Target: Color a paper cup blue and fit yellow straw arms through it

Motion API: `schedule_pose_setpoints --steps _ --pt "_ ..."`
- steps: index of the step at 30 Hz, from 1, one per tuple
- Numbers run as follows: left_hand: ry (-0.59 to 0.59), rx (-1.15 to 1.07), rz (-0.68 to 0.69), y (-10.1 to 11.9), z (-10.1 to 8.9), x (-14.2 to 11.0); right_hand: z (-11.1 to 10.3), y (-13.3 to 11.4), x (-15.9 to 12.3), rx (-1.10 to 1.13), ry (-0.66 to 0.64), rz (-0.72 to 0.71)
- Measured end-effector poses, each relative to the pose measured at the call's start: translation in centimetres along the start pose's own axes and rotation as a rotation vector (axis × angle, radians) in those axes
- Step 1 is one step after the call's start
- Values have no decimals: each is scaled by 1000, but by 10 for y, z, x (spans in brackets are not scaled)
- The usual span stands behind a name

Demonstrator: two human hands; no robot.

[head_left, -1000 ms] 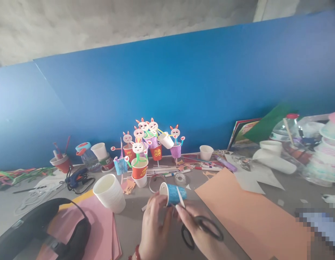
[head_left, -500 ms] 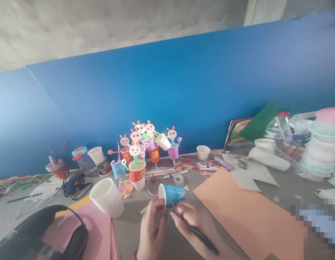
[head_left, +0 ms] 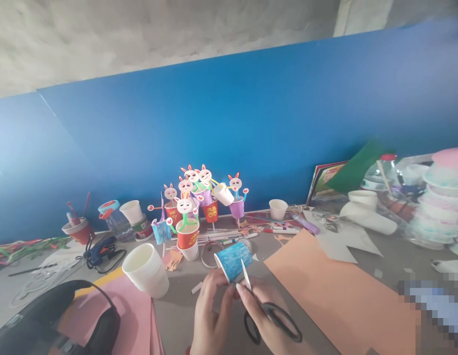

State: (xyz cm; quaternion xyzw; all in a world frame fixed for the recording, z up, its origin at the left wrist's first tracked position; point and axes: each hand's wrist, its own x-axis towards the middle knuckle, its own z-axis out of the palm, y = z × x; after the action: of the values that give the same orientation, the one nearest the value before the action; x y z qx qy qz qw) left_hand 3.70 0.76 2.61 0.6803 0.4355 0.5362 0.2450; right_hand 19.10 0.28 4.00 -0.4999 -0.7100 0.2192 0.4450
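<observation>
A blue-coloured paper cup (head_left: 231,261) lies tilted on its side above the table, its white rim to the left. My left hand (head_left: 213,305) pinches it near the rim, thumb and fingers closed. My right hand (head_left: 262,305) is closed around a pair of black-handled scissors (head_left: 247,276). The blade points up in front of the cup's base, and the handle loops hang below the fingers. Fingertips of both hands nearly meet under the cup. Behind them stand several paper-cup rabbit figures (head_left: 188,217) in red, purple and blue.
A stack of white paper cups (head_left: 146,271) stands left of my hands, beside pink paper (head_left: 128,315) and a black bag-like object (head_left: 47,315). Orange paper (head_left: 335,291) lies to the right. A glue gun (head_left: 103,251), markers (head_left: 280,230) and stacked bowls (head_left: 441,202) are farther off.
The cup has turned so its open mouth no longer faces me. In my right hand the scissors have swung, with the blade now pointing up and the handle loops spread apart.
</observation>
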Motion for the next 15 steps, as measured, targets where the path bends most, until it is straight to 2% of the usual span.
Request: schedule_pose_setpoints --steps 2,7,12,15 --pt "9 22 -17 1 -2 2 -3 -4 5 -62 -34 -80" --pt "34 2 -125 -1 -2 2 -3 -3 7 -130 -65 -171" --pt "78 -93 -241 2 3 0 -2 1 7 -93 -49 -152" --pt "77 -124 -261 4 3 0 0 1 6 -51 -22 -129"
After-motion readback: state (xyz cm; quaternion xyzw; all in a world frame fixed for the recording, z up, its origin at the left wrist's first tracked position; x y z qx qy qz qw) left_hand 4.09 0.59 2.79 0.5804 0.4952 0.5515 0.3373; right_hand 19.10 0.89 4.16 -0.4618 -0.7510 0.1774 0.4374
